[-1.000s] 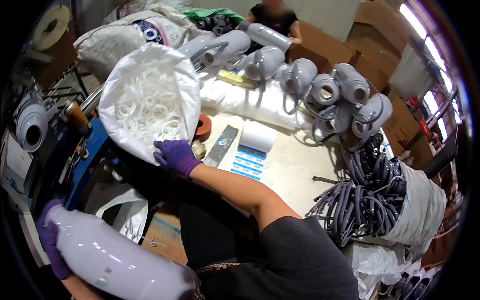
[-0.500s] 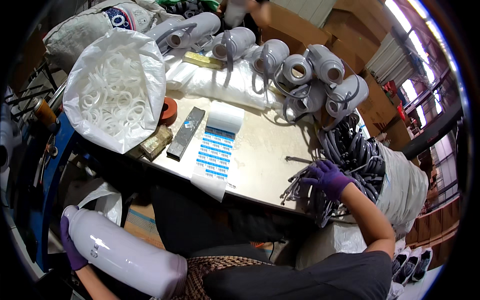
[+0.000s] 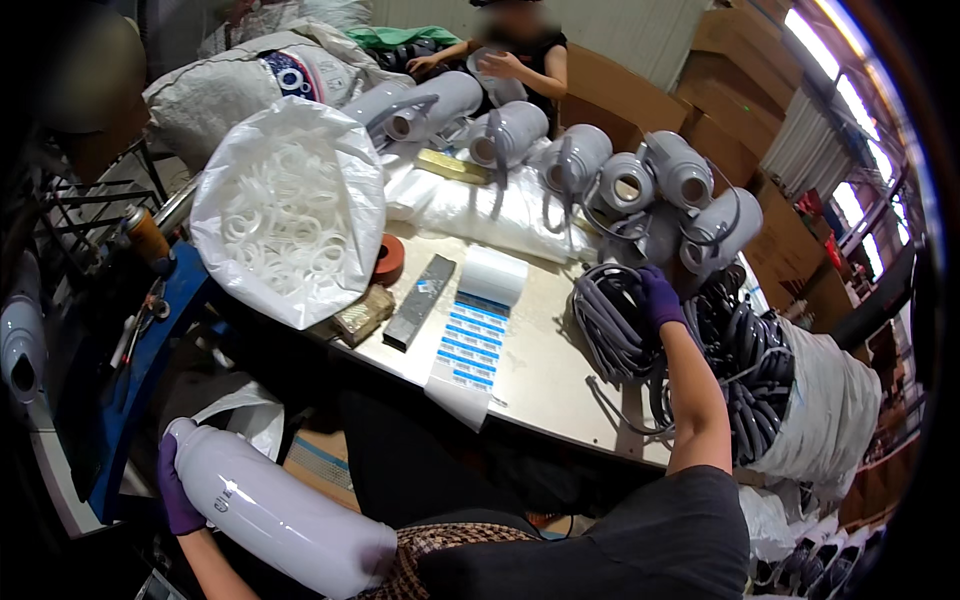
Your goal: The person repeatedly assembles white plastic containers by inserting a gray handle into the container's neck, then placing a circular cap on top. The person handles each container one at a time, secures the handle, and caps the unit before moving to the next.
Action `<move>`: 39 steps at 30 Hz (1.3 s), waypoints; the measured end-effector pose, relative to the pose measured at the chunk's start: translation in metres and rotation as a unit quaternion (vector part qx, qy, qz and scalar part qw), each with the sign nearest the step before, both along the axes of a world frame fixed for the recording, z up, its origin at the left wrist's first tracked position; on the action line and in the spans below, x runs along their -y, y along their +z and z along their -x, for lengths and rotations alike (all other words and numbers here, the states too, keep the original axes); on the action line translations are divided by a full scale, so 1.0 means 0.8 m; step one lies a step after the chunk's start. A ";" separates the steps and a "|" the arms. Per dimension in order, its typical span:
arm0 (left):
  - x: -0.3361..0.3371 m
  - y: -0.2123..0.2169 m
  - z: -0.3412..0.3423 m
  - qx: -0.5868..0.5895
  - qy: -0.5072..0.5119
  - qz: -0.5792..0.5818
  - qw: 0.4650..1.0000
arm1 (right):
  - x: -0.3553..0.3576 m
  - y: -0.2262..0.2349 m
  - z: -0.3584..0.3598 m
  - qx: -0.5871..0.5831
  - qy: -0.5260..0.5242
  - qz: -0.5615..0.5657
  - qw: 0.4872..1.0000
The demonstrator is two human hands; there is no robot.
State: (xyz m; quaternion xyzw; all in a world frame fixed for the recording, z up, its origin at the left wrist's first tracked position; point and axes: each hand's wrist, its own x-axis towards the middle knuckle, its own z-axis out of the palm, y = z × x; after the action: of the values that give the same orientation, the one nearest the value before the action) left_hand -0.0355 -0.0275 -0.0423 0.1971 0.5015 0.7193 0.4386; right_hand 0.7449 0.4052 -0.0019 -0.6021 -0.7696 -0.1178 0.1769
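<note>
The left hand (image 3: pixel 178 488), in a purple glove, is gripping a white bottle (image 3: pixel 280 515) near its rounded end, fingers wrapped around the body. The bottle is lying across the person's lap, below the edge of the surface (image 3: pixel 545 375), tilted with its far end toward the lower right.

The right hand (image 3: pixel 660 297), also gloved in purple, is reaching across the surface and resting on a bundle of grey cords (image 3: pixel 615 330). Its fingers are curling down into the loops, though whether they are pinching one cord is too hidden to tell. More cords are spilling out of a white sack (image 3: pixel 820 410) just to the right of the surface.

Behind the hand, a cluster of grey bottles (image 3: pixel 690 195) is lying on its sides, openings facing forward. A roll of labels (image 3: pixel 480 320) is trailing its blue-printed strip over the near edge. Beside it are lying a dark flat bar (image 3: pixel 420 300) and an orange tape roll (image 3: pixel 388 258). A large white bag of rings (image 3: pixel 285 215) is standing open at the left. Another person's hands (image 3: pixel 500 62) are working at the far end.
</note>
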 end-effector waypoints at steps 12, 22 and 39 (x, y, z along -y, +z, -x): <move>0.039 -0.051 0.042 -0.044 0.088 0.014 0.995 | -0.057 0.095 0.170 -0.683 0.207 -0.006 0.700; -0.026 0.016 -0.021 0.067 -0.059 -0.208 0.974 | 0.260 0.029 0.721 -0.595 0.421 0.535 0.427; 0.023 0.051 -0.016 0.025 0.131 -0.033 0.991 | 0.315 -0.032 0.818 -0.617 0.376 0.689 0.049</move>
State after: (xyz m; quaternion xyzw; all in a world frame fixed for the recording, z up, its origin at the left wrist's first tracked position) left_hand -0.0226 -0.0459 -0.0014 0.1267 0.4877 0.7913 0.3463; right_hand 0.0908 0.1534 -0.0273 0.0653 -0.2358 0.9630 0.1131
